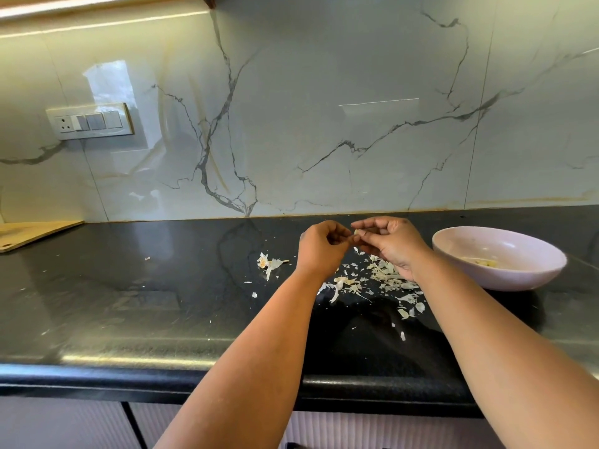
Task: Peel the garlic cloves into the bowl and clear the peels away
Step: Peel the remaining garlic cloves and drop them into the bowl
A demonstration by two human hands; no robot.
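Note:
My left hand (pixel 321 246) and my right hand (pixel 393 243) meet above the black countertop (pixel 129 303), fingertips pinched together on a small garlic clove (pixel 356 232) that is mostly hidden by the fingers. Papery white garlic peels (pixel 384 275) lie scattered on the counter under and in front of my hands. A bigger peel scrap with a stem (pixel 269 263) lies to the left. A pale pink bowl (pixel 538 273) stands to the right of my right hand, with a few peeled cloves (pixel 483 262) at its bottom.
A wooden cutting board (pixel 29 233) lies at the far left against the marble backsplash. A switch panel (pixel 90 121) is mounted on the wall. The counter's rounded front edge (pixel 129 374) runs across the lower part of the view.

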